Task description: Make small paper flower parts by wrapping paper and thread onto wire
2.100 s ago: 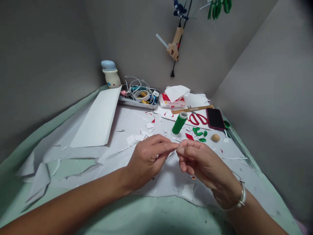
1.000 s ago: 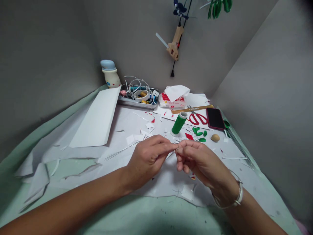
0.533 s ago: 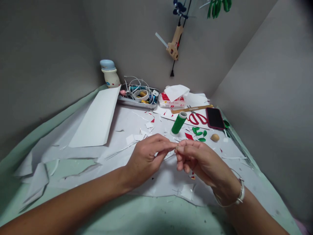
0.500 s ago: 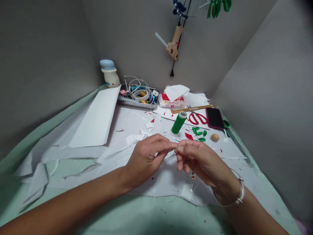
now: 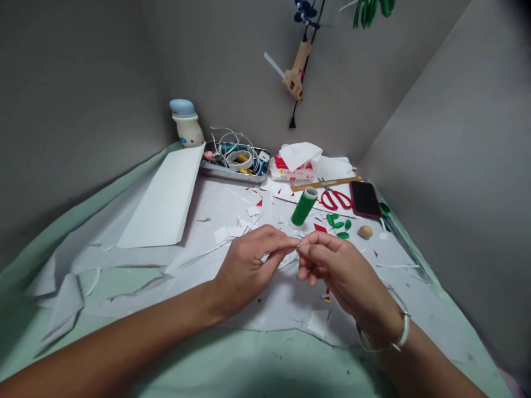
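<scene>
My left hand and my right hand meet fingertip to fingertip above the paper-covered table. Both are closed in a pinch on something tiny between them, too small to make out. Just behind my fingers stands a spool of green thread, slightly tilted in view. To its right lie several small green leaf shapes and a round tan object. Thin wires lie beside my left hand, partly hidden under it. A silvery bracelet circles my right wrist.
Red-handled scissors, a wooden ruler and a phone lie at the back right. Behind are a tissue pack and a metal tray of supplies. A folded white card lies left. A glue gun hangs on the wall.
My right hand has turned slightly and shifted a little left, its fingertips still against those of my left hand. The left hand has barely moved.
</scene>
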`<state>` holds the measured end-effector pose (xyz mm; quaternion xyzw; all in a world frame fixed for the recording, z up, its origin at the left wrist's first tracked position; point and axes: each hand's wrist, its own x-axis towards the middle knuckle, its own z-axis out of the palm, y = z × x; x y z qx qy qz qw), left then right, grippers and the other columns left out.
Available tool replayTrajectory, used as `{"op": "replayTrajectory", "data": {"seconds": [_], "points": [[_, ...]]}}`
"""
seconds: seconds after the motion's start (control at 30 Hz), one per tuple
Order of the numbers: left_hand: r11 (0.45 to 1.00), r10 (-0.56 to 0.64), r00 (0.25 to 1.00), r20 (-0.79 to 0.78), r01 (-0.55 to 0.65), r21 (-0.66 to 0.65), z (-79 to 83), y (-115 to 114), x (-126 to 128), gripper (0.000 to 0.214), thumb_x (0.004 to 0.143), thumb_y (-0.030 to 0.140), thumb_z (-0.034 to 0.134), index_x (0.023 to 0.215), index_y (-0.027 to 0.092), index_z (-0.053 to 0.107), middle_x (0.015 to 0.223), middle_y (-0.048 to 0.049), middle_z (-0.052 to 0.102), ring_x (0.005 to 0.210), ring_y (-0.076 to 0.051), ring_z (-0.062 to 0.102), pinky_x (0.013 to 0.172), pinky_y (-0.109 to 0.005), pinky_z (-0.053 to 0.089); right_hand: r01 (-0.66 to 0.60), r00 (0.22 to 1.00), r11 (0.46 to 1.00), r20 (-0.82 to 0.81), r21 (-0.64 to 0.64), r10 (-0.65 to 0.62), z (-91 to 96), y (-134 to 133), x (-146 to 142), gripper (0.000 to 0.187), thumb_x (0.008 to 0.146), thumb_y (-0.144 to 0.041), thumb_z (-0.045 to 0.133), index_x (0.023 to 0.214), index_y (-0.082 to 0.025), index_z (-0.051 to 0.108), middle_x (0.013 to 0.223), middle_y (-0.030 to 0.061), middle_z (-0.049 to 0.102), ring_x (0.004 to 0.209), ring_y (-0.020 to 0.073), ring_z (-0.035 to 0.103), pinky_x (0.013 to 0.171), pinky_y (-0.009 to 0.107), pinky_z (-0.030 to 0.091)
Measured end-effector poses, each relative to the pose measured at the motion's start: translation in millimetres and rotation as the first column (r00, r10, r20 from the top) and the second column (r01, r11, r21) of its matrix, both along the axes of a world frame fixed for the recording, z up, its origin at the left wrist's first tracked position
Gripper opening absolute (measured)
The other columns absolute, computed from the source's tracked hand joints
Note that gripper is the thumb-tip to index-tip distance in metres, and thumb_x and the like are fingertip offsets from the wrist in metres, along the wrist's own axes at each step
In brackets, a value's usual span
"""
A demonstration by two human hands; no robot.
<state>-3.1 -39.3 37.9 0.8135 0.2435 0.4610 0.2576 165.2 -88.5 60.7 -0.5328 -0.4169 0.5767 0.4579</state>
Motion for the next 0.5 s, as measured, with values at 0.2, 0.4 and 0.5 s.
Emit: {"op": "replayTrajectory", "data": {"seconds": [0.2,0.4,0.5], "points": [[0.999,0.028,1.0,0.011,-0.029,0.032,-2.3,1,0,0.025,0.085,0.005,0.059,0.098,0.02,0.074,0.087,-0.0039,0.072,0.079,-0.012,0.067,0.07,-0.023,0.054,0.066,0.966,0.996,0.244,0.063,-0.079,8.3,-4,-5,0.013,0.079,-0.031,0.064,0.08,-0.019,0.068,0.064,0.0,0.068,0.055,0.0116,0.06,0.053,0.023,0.048],[0.987,0.051,0.998,-0.022,-0.047,0.153,-6.2,3,-1,0.025,0.087,0.007,0.057,0.101,0.018,0.073,0.087,-0.0065,0.072,0.078,-0.014,0.067,0.067,-0.026,0.056,0.072,0.929,0.995,0.36,0.062,-0.089,11.4,-6,-7,0.014,0.081,-0.033,0.063,0.078,-0.02,0.068,0.062,0.001,0.07,0.053,0.013,0.06,0.051,0.025,0.047],[0.978,0.063,0.997,-0.045,-0.053,0.202,-6.6,2,-1,0.025,0.087,0.007,0.056,0.102,0.018,0.072,0.087,-0.0066,0.072,0.078,-0.014,0.066,0.066,-0.026,0.056,0.06,0.921,0.996,0.38,0.066,-0.08,10.1,-6,-6,0.014,0.081,-0.032,0.063,0.078,-0.02,0.068,0.063,0.0011,0.07,0.053,0.0128,0.061,0.051,0.025,0.047]]}}
